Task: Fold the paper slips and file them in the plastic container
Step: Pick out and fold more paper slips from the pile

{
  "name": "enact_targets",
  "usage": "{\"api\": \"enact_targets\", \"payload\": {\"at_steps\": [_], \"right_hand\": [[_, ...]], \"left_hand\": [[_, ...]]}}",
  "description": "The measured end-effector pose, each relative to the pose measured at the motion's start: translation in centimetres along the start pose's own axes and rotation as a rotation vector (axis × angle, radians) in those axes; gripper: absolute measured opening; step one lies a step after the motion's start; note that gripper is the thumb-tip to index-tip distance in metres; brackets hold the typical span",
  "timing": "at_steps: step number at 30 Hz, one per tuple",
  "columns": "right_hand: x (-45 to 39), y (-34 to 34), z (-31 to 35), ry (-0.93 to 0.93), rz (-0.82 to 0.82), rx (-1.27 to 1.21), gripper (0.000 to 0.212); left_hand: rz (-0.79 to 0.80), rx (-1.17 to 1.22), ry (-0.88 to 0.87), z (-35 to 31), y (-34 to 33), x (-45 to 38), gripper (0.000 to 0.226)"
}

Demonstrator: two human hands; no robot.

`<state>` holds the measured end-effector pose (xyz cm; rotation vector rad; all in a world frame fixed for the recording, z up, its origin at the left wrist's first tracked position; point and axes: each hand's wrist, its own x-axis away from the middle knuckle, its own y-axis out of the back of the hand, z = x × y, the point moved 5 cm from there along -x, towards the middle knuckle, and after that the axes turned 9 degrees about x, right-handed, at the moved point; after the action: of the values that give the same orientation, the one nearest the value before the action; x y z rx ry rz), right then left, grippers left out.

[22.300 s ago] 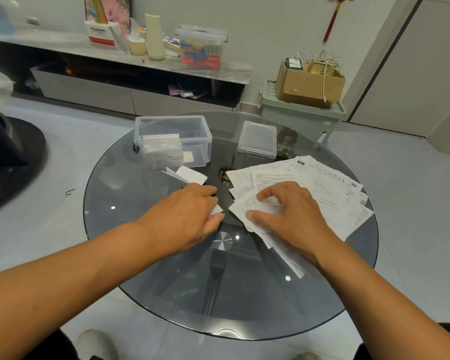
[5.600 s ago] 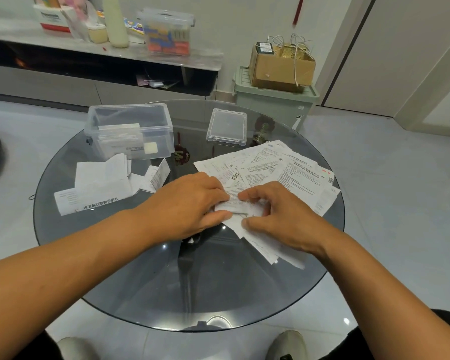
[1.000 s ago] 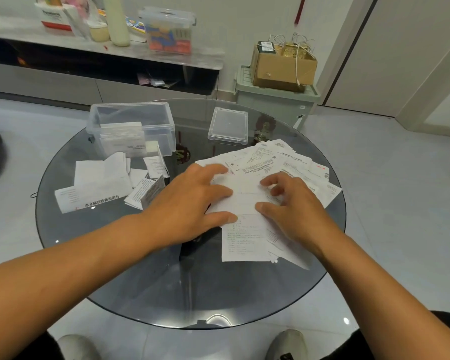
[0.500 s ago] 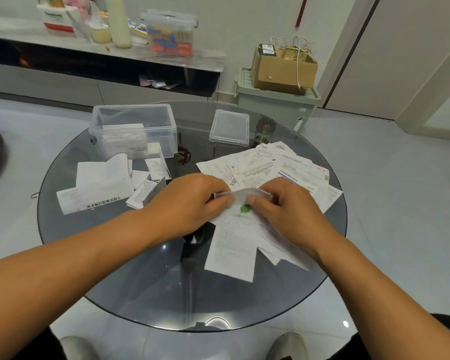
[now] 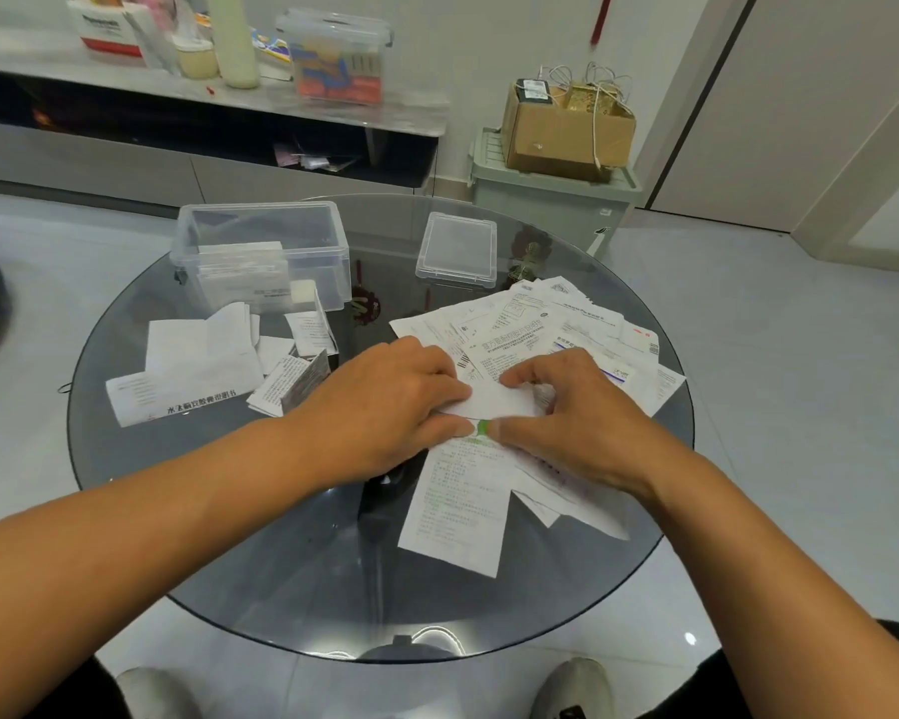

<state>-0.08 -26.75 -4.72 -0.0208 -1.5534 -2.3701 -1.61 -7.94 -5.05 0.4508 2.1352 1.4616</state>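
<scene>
Folding a paper slip (image 5: 494, 404) at the middle of the round glass surface (image 5: 292, 578): left hand (image 5: 385, 402) and right hand (image 5: 572, 412) both pinch it, thumbs near edge, fingers curled over the far edge, so each grip is clamped on the slip. Slip has a green mark between the two thumbs, its lower printed part (image 5: 458, 505) hangs toward the near side, lying on the glass. Under and beyond the right hand, a loose spread of unfolded printed slips (image 5: 567, 324) fans out to the right. Clear plastic container (image 5: 260, 256) sits far left on the surface, lid off, folded slips (image 5: 245, 275) standing inside at its near wall. Its clear lid (image 5: 457, 250) lies flat at far centre, apart from the container. Just near the container, a pile of folded slips (image 5: 198, 365) left of the left hand; small folded ones (image 5: 297, 381) just beside the left wrist. Off the surface: low cabinet (image 5: 203, 127) with boxes and a bottle at far left, cardboard box (image 5: 567, 127) on a green bin (image 5: 551, 199) at far right.
</scene>
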Motion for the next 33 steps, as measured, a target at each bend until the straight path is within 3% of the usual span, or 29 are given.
{"api": "enact_targets", "payload": {"at_steps": [3, 7, 13, 16, 23, 29, 33], "right_hand": [[0.4, 0.3, 0.4, 0.049, 0.044, 0.138, 0.05], [0.2, 0.2, 0.9, 0.14, -0.191, 0.367, 0.031], [0.8, 0.5, 2.0, 0.378, -0.557, 0.115, 0.011], [0.9, 0.9, 2.4, 0.381, -0.47, -0.229, 0.005], [0.2, -0.1, 1.9, 0.138, -0.16, -0.747, 0.008], [0.6, 0.0, 1.8, 0.109, -0.208, -0.744, 0.022], [0.7, 0.0, 2.2, 0.088, -0.225, -0.741, 0.04]], "left_hand": [[0.034, -0.089, -0.037, -0.4, 0.2, -0.2, 0.053], [0.019, -0.126, -0.075, -0.8, 0.4, -0.2, 0.053], [-0.211, 0.194, 0.07, -0.1, 0.6, 0.2, 0.023], [-0.28, 0.386, 0.158, 0.3, 1.2, 0.2, 0.005], [-0.338, 0.931, 0.266, -0.1, 1.5, 0.8, 0.02], [-0.295, 1.146, 0.218, -1.3, 1.5, 0.9, 0.066], [-0.331, 1.108, 0.335, -1.0, 1.9, 1.0, 0.073]]}}
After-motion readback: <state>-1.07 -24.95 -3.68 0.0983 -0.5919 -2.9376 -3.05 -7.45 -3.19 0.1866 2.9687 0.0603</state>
